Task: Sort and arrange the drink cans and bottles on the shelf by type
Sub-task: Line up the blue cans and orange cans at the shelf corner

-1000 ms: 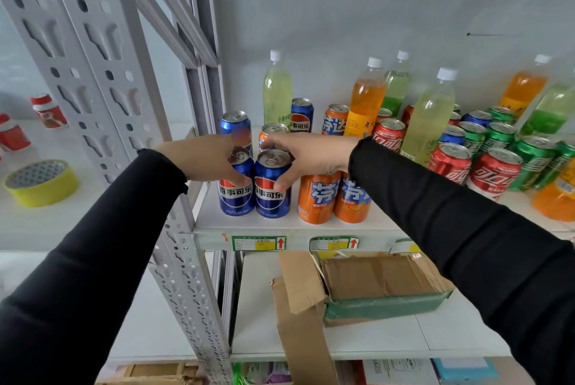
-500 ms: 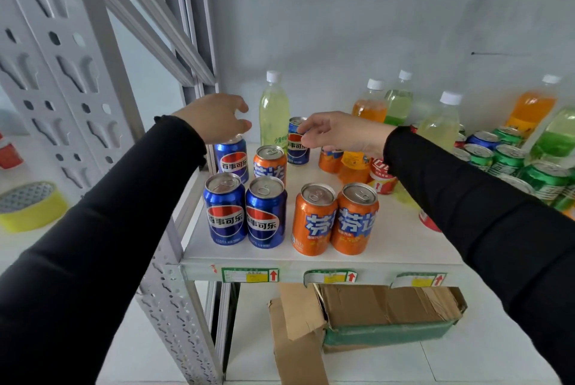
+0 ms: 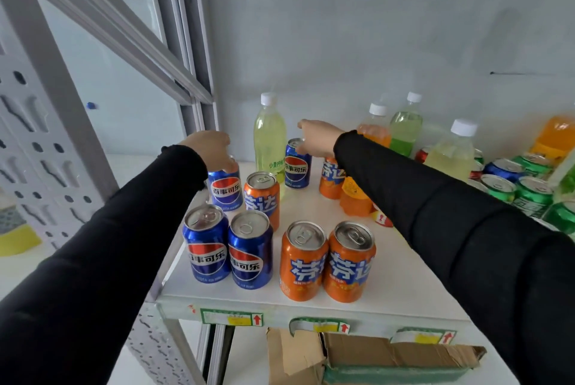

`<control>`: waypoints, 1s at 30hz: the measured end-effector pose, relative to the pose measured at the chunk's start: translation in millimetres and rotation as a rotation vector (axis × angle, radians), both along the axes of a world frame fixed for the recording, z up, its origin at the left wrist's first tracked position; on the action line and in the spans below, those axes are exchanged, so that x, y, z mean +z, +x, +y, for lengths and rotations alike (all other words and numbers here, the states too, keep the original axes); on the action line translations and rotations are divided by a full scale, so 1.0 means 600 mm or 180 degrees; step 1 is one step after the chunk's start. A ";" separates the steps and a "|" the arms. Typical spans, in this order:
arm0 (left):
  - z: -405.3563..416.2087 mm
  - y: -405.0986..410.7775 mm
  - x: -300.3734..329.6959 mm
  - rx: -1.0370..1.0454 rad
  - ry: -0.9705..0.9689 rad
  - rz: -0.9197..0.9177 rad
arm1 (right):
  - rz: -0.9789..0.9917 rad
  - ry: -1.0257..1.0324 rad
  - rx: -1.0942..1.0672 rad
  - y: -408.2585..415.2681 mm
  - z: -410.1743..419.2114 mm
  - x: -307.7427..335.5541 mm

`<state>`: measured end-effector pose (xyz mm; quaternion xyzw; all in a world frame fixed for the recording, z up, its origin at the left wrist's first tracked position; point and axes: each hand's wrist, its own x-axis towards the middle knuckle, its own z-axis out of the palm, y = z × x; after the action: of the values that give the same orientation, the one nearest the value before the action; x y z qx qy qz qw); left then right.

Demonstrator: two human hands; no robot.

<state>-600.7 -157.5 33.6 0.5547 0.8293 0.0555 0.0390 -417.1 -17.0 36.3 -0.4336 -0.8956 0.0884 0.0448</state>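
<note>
On the white shelf [image 3: 407,278], two blue cola cans [image 3: 207,244] and two orange soda cans [image 3: 303,260] stand in a front row. Behind them my left hand [image 3: 211,148] is closed over the top of another blue cola can [image 3: 225,190], next to a lone orange can [image 3: 263,198]. My right hand [image 3: 319,135] has its fingers curled down on the top rim of a blue cola can at the back [image 3: 297,168], beside a pale green bottle [image 3: 270,138]. My right sleeve partly hides one orange can [image 3: 330,176] and an orange bottle [image 3: 354,198].
Further bottles [image 3: 404,129] and several green cans [image 3: 532,194], red and blue cans crowd the right of the shelf. A grey steel upright and braces [image 3: 62,110] stand at the left. A torn cardboard box [image 3: 389,353] lies on the shelf below. A yellow tape roll [image 3: 18,240] sits far left.
Both hands left the two front blue cans and reached back. The left hand came down onto the rear-left blue can, and the right hand reached the blue can beside the pale green bottle.
</note>
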 end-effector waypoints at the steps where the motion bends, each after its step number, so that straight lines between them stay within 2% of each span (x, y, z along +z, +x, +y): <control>1: 0.002 -0.002 -0.004 0.0032 -0.0047 -0.0036 | -0.0160 0.0043 -0.0016 -0.011 0.011 -0.004; 6: 0.009 -0.016 -0.016 0.0093 -0.0143 -0.0087 | -0.0634 -0.0057 0.0025 -0.044 0.046 -0.021; 11: 0.014 -0.019 -0.020 0.0104 -0.0235 -0.0123 | -0.0588 -0.0071 0.0058 -0.051 0.062 -0.029; 15: 0.014 -0.010 -0.024 0.0096 -0.0320 -0.0383 | -0.0553 -0.0029 0.0138 -0.044 0.064 -0.038; 20: 0.012 -0.009 -0.030 0.0082 -0.0210 -0.0378 | -0.0564 0.0537 0.0298 -0.022 0.032 -0.018; 24: 0.003 -0.012 -0.023 0.0035 -0.0183 -0.0397 | -0.0599 0.1079 0.0333 0.033 -0.045 0.064; 27: -0.009 -0.016 -0.003 0.0077 -0.0045 -0.0396 | -0.0328 0.1089 0.0434 0.076 -0.111 0.127; 30: -0.034 -0.005 0.025 0.0156 0.0150 0.0054 | 0.0342 0.0824 0.0717 0.071 -0.158 0.167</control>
<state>-603.7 -178.1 48.7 0.5355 0.8414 0.0713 0.0176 -374.8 -112.1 136.7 -0.3158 -0.9388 -0.0001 0.1377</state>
